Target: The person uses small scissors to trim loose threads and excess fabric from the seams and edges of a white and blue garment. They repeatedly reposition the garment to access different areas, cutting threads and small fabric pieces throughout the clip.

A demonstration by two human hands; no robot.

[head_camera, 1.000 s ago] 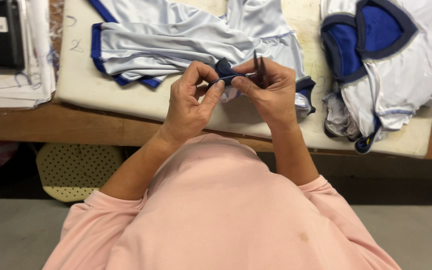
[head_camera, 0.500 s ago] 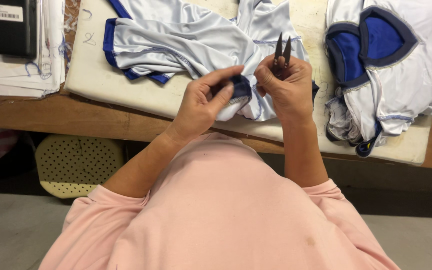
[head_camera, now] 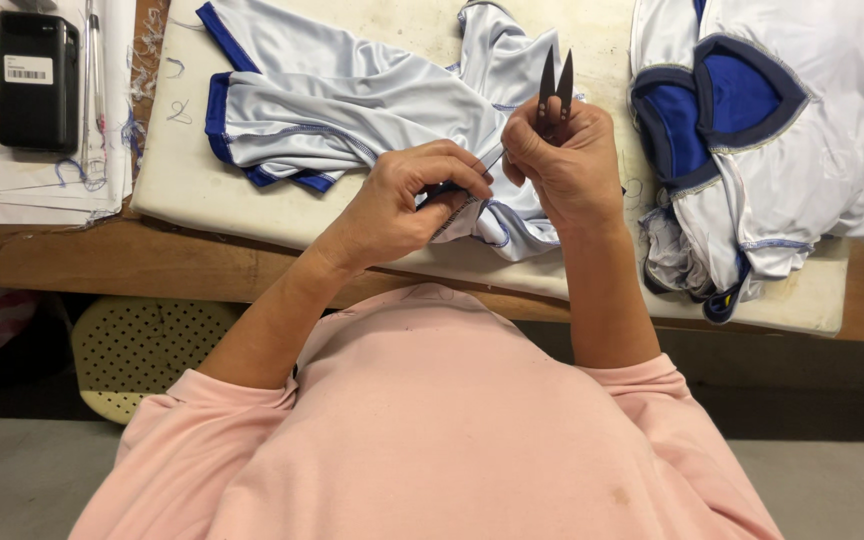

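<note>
Steel snips (head_camera: 555,85) in right hand (head_camera: 564,165), one shirt (head_camera: 352,110) in left hand (head_camera: 402,205).

so the right hand (head_camera: 567,165) went from working the snips (head_camera: 555,85) sideways into the blue trim a second ago to holding them blades up and slightly apart, clear of the cloth. left hand (head_camera: 407,205) had its fingers up pinching that trim, now it's curled lower over a fold of the pale jersey (head_camera: 352,105), which got pulled out flatter across the bench (head_camera: 252,215)
</note>
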